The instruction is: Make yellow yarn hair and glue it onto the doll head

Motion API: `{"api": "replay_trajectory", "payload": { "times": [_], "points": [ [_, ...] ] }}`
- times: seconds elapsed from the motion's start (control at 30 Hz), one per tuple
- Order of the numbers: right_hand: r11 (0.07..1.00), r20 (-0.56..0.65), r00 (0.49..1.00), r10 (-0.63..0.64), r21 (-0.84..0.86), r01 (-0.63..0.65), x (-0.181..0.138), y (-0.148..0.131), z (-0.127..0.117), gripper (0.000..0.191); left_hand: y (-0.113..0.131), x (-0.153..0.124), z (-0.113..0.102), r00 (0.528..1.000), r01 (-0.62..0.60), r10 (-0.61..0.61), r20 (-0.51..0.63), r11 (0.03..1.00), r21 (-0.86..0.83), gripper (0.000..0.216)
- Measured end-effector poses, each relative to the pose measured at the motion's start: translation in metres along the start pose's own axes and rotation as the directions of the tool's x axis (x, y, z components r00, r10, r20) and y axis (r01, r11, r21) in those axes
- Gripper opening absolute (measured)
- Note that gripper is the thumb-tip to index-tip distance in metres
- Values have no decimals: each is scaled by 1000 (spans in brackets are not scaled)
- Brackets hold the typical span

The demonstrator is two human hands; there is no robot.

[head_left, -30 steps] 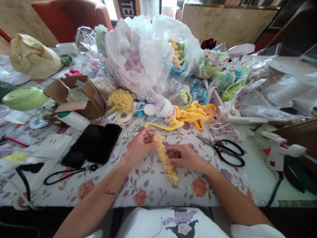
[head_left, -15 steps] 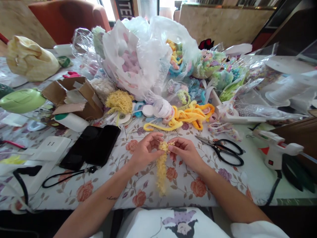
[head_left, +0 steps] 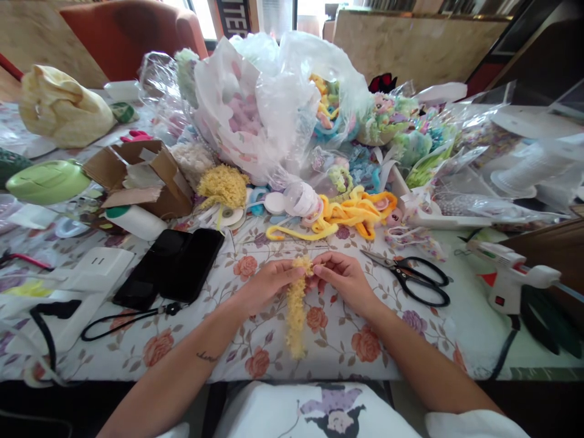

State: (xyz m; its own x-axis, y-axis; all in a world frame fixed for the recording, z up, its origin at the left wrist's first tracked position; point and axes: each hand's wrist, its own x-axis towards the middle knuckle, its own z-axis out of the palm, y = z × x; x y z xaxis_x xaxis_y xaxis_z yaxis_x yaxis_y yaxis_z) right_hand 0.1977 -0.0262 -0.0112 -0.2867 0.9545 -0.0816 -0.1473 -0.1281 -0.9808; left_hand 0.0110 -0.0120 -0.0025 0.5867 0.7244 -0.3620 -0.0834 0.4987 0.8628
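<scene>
A fuzzy yellow chenille strip (head_left: 296,310) hangs from my two hands over the flowered tablecloth (head_left: 274,340). My left hand (head_left: 267,283) pinches its top end from the left, fingers closed. From the right, my right hand (head_left: 344,281) pinches the same top end, fingertips nearly touching the left ones. The strip's lower end rests on the cloth toward me.
Black scissors (head_left: 417,280) lie right of my hands, a white glue gun (head_left: 513,277) farther right. A black phone (head_left: 176,264) and white power strip (head_left: 84,274) lie to the left. Yellow and orange stems (head_left: 351,213), a yellow yarn ball (head_left: 223,185), a cardboard box (head_left: 137,176) and plastic bags (head_left: 274,103) crowd the back.
My hands came together at the strip's top end and lifted it; the strip swung from slanting on the cloth to hanging straight down. My left fingers closed tighter.
</scene>
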Motion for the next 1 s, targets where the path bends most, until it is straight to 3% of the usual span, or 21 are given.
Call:
{"api": "replay_trajectory", "payload": {
  "times": [0.2, 0.33, 0.53, 0.7, 0.87, 0.93, 1.0],
  "points": [
    [999, 11, 1000, 23, -30, -23, 0, 2, 1, 16, 1, -2, 0, 961, -87, 159, -225, 950, 299, 26],
    [999, -6, 1000, 22, -32, -22, 1, 3, -1, 18, 3, -4, 2, 946, -116, 250, -205, 855, 505, 24],
    [996, -35, 999, 34, -83, -36, 2, 6, -3, 21, 1, -3, 3, 934, -143, 307, -184, 790, 596, 22],
    [996, -34, 999, 35, -78, -38, 1, 8, -2, 21, 3, -3, 3, 932, -146, 308, -190, 802, 579, 22],
    [997, -67, 998, 0, -78, -6, 4, 1, -1, 21, 6, -3, 0, 968, -24, 107, -228, 940, 342, 22],
    [986, -136, 990, -41, -165, 18, 4, -7, -10, 22, 7, -2, -4, 964, 7, 64, -257, 964, 266, 24],
    [927, -234, 964, -127, -374, 31, -3, -17, -29, 21, 8, -2, -8, 953, 18, 52, -298, 974, 227, 25]
  ]
}}
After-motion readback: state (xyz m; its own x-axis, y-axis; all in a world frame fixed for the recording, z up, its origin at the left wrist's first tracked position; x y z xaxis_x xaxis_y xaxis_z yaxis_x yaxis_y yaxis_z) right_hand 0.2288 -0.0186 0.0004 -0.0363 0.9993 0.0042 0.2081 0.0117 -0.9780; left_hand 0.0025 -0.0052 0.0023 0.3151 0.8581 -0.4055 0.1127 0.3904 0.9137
